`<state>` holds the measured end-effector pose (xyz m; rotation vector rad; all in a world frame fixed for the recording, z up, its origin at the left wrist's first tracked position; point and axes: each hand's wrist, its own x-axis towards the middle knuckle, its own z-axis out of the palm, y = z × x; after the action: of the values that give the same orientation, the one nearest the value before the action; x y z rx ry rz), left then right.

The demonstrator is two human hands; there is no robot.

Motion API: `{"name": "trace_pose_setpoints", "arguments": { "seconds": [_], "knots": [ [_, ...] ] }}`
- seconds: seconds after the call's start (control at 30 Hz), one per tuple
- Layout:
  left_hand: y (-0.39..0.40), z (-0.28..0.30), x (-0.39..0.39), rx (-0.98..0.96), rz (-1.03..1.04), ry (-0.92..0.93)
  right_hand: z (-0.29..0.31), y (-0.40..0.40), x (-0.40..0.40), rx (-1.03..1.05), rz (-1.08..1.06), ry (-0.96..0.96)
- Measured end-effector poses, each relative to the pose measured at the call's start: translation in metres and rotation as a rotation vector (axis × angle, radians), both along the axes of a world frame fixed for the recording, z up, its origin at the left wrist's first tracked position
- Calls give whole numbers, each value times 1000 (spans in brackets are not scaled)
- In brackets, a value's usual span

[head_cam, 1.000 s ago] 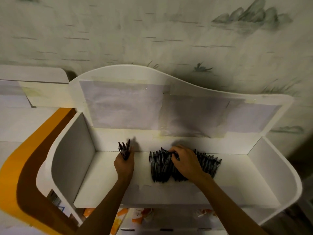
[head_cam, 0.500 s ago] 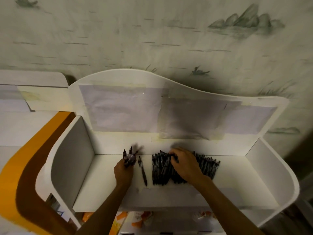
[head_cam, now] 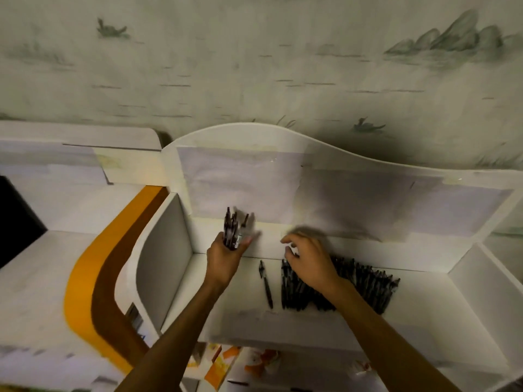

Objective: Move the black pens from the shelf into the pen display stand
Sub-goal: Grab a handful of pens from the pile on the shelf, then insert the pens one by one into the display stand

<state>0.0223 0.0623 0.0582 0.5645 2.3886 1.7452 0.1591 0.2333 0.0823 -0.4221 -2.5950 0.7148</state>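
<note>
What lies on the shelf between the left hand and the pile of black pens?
In the head view, one single black pen lies between the left hand and the pile of black pens, apart from both.

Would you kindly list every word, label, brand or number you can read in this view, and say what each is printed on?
None can be read.
Bundle of pens in the left hand: a pale label patch, too blurred.
Pile of pens on the shelf: no legible print.
Papers taped to the back panel: blank.
</note>
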Motion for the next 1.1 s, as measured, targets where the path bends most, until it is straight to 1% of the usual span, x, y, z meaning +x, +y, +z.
{"name": "trace_pose_setpoints", "arguments": {
  "seconds": [0.13, 0.27, 0.37, 0.5, 0.53, 0.57, 0.6, 0.63, 0.73, 0.8, 0.87, 0.97, 1.1],
  "knots": [
    [-21, 37, -5, 46, -20, 20, 24, -25, -30, -3, 52, 48],
    [-52, 68, -12, 94, 6, -24, 49, -56, -59, 13, 83, 89],
    [-86, 88, -18, 134, -15, -85, 66, -82, -76, 21, 106, 126],
    [-144, 110, -32, 219, -8, -90, 89, -128, -98, 29, 127, 160],
    [-173, 116, -40, 218, 21, -78, 95, -154, -109, 32, 142, 168],
    [-195, 120, -46, 192, 38, -52, 99, -172, -118, 38, 151, 170],
    [-200, 123, -47, 152, 36, -44, 102, -174, -119, 37, 149, 177],
    [-212, 124, -50, 127, 47, -64, 106, -184, -123, 40, 150, 179],
    [-279, 127, -73, 151, 93, -152, 115, -243, -146, 35, 189, 195],
    [-320, 128, -92, 134, 111, -146, 121, -282, -158, 51, 211, 216],
    [-358, 129, -109, 156, 128, -139, 124, -316, -172, 98, 207, 248],
    [-411, 128, -132, 196, 163, -146, 130, -361, -191, 124, 209, 250],
    [-474, 130, -158, 210, 199, -109, 134, -409, -218, 155, 208, 243]
  ]
}}
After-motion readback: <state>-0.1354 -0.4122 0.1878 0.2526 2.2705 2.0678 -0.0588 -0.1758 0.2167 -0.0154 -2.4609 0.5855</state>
